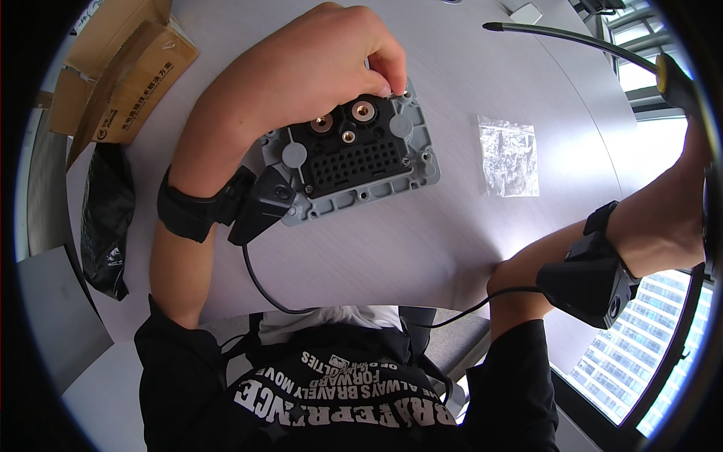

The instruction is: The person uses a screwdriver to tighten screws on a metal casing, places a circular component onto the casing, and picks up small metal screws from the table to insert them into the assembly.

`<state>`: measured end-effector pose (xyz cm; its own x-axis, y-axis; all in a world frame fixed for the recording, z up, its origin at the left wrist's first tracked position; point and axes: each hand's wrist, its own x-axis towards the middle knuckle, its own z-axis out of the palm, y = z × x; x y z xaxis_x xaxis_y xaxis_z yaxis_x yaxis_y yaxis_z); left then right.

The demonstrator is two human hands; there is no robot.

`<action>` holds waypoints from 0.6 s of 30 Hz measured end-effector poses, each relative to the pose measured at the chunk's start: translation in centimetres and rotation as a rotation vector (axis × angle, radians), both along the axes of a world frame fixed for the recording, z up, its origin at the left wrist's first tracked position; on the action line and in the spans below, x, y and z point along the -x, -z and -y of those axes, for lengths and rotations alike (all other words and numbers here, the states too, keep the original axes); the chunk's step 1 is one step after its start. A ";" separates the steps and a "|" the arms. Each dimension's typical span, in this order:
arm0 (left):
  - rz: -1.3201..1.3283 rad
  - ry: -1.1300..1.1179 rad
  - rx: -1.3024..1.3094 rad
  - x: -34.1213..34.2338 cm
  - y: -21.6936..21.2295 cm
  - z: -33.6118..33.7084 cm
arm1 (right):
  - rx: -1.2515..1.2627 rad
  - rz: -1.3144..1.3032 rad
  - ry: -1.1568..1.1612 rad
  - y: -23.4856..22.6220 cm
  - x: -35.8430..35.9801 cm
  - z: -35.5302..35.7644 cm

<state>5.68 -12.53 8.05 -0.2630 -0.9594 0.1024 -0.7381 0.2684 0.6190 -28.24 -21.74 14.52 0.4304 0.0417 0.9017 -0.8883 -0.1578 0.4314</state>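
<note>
The module (358,158) lies on the table (452,233), back from its near edge. The left hand (331,56) reaches over it, fingertips narrowed at its far right corner; I cannot tell whether they pinch anything. The right hand (697,154), partly cut off, grips a screwdriver (666,74) near the table's right edge. The box (139,87) sits by the far left corner.

Connector (358,162), bag (509,160), carton (143,87) on table (392,252)

Head cam: wide fisheye at head height, looking steeply down on the table (444,248), close range; wearer's shirt (339,410) nearest.
</note>
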 end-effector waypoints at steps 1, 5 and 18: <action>-0.003 -0.003 0.002 -0.2 0.1 -0.1 | -0.001 -0.004 -0.003 0.0 -0.4 0.2; -0.040 0.008 0.006 -0.3 0.2 0.0 | -0.012 -0.009 -0.020 0.2 -0.7 0.2; -0.050 0.012 -0.017 -0.4 0.2 -0.1 | -0.043 0.005 -0.040 0.0 -0.4 0.0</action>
